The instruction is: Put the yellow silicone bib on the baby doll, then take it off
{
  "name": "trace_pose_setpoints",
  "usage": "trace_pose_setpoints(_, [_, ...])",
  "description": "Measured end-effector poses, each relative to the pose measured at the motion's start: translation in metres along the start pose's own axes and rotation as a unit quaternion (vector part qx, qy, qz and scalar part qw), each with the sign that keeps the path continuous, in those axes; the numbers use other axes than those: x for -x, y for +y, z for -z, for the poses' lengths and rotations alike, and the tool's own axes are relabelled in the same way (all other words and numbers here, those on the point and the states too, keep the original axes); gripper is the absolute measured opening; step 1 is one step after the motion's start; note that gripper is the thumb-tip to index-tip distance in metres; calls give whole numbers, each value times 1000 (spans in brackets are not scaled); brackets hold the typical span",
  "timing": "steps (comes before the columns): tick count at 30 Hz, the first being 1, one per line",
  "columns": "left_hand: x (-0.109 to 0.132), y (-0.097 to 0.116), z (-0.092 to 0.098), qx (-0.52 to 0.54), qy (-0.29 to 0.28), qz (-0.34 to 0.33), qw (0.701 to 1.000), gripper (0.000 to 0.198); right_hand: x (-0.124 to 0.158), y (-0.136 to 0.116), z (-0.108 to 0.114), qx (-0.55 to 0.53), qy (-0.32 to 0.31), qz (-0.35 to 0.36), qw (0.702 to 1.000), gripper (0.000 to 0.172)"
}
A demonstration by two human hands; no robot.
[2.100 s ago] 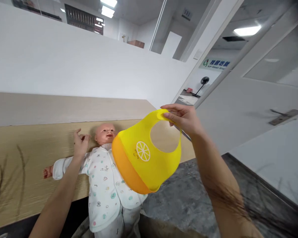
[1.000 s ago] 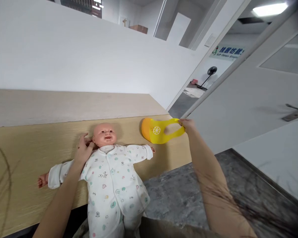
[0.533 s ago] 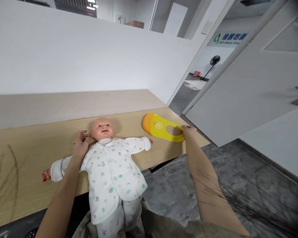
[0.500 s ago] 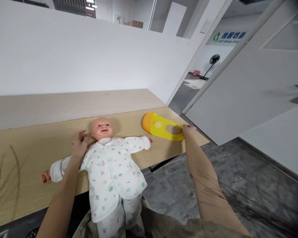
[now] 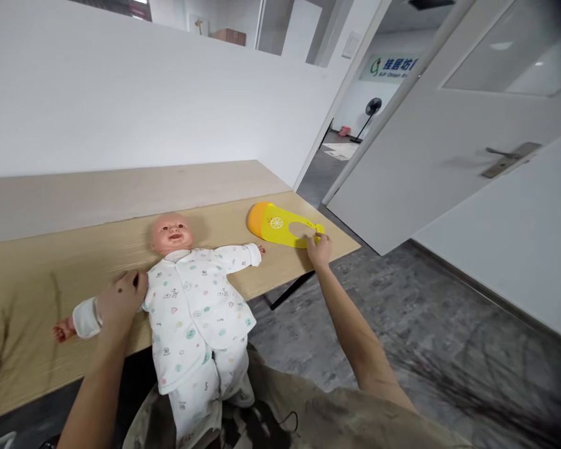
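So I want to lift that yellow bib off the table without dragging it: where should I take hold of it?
Probably the thin neck strap of the yellow bib, at the end by the table's right edge, where the right hand already touches it. The bib lies flat on the table, so pinch the strap from above, reaching from the near side; the orange pocket end faces away.

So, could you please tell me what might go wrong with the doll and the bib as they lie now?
1. The doll lies with its legs hanging over the table's front edge; only the left hand on its arm steadies it, so it could slide off.
2. The yellow bib sits near the table's right end, and the right hand at its neck strap might nudge it over the edge.
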State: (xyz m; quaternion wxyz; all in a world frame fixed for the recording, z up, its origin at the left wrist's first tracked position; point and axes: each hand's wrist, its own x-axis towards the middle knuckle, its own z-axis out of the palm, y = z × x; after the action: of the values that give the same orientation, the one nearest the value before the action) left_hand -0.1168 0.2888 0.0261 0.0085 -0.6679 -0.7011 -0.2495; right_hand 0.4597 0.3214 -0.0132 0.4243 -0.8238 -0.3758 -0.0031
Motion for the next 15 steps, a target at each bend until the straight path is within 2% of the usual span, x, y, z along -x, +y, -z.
trace_pose_setpoints(3, [-4,8,1,-76,5,28,997,34,24,-3,-2,-16,21,50,998,34])
trace_pose_setpoints(6, [-5,7,3,-45,32,28,998,35,57,-17,-5,-51,35,108,992,37])
trace_pose_setpoints(8, [-1,0,8,2,77,15,997,33,84,-33,-8,-92,23,162,982,40])
trace_pose_setpoints(10, [7,-10,15,46,131,3,990,30,109,-54,-13,-142,-44,193,970,40])
trace_pose_setpoints(12, [20,-20,25,60,171,12,983,26,128,-74,-17,-185,-139,190,954,39])
trace_pose_setpoints(15, [43,-25,40,18,208,100,973,21,139,-97,-26,-249,-237,161,925,42])
